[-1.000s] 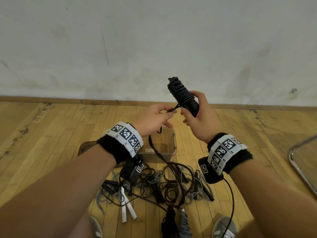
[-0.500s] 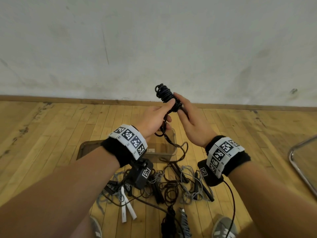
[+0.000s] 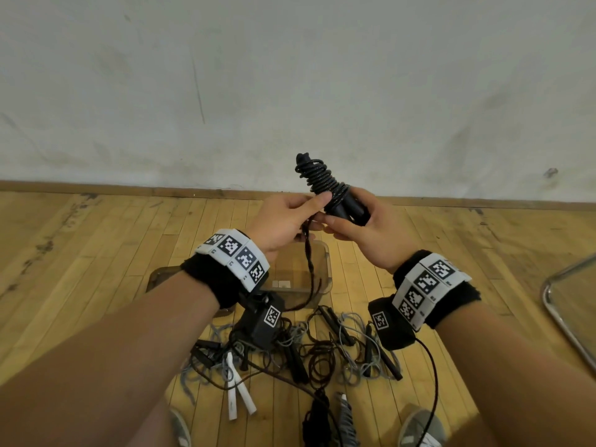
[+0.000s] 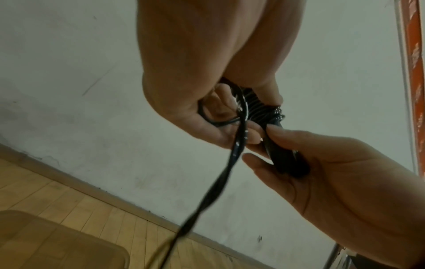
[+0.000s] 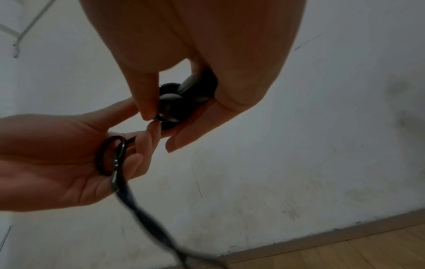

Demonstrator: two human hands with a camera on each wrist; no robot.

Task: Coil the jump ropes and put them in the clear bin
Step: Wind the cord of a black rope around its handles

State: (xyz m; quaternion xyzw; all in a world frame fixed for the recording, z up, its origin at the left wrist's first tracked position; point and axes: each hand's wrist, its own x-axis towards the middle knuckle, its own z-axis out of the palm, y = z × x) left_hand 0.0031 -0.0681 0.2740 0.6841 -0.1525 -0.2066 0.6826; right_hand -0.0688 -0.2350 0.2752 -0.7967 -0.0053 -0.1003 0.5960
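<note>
A black jump rope (image 3: 325, 185) is wound in tight turns round its two black handles (image 3: 350, 209), held upright before the wall. My right hand (image 3: 361, 229) grips the handles' lower ends (image 5: 181, 102). My left hand (image 3: 287, 221) pinches the loose doubled cord (image 4: 239, 131) beside the coil, with a small loop (image 5: 110, 154) lying in its fingers. The free tail (image 3: 309, 269) hangs twisted over the clear bin (image 3: 324, 279) on the floor below.
A tangled pile of black and grey jump ropes (image 3: 309, 346) with white handles (image 3: 237, 391) lies on the wood floor between my shoes. A metal chair frame (image 3: 561, 314) stands at the right. The wall is close ahead.
The coiled rope has shifted right and stands more upright. More cord is wound on, and the hanging tail is shorter and twisted over the bin.
</note>
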